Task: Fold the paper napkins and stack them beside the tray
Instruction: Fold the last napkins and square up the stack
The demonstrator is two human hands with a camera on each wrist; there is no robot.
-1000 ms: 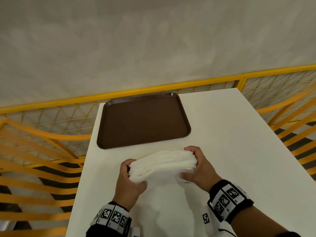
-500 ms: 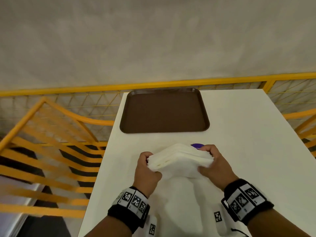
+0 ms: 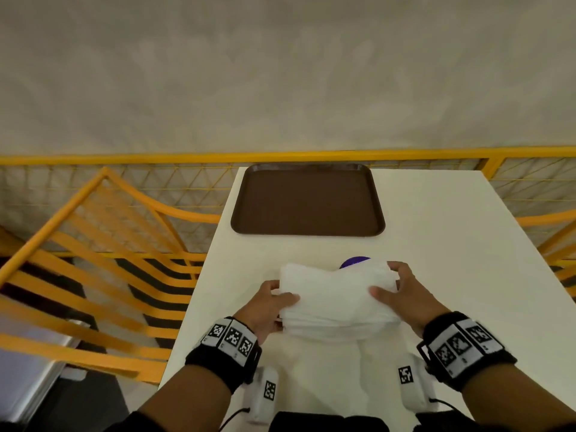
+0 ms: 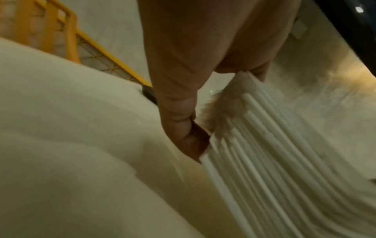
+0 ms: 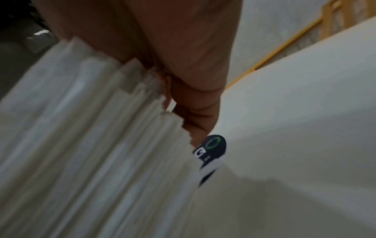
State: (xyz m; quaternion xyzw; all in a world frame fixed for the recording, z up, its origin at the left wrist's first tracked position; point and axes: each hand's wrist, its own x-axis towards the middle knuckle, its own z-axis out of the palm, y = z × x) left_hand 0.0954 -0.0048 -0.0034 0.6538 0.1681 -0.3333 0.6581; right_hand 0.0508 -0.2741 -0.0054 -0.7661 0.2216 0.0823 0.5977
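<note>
Both hands grasp a thick stack of napkins [image 3: 336, 294] above the white table [image 3: 452, 244]. The left hand [image 3: 265, 307] clasps its left edge, thumb on top; the right hand [image 3: 405, 294] clasps the right edge. Just beyond the grip lies a purple round label [image 3: 355, 261], the brown tray [image 3: 307, 199] farther on.

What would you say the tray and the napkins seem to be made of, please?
Tray: probably moulded plastic, dark brown with a matt, faintly textured look and a raised, rounded rim; the exact material is not certain.
Napkins: soft white tissue paper; the thick stack sags between the hands, and its edge shows many thin folded layers.
</note>
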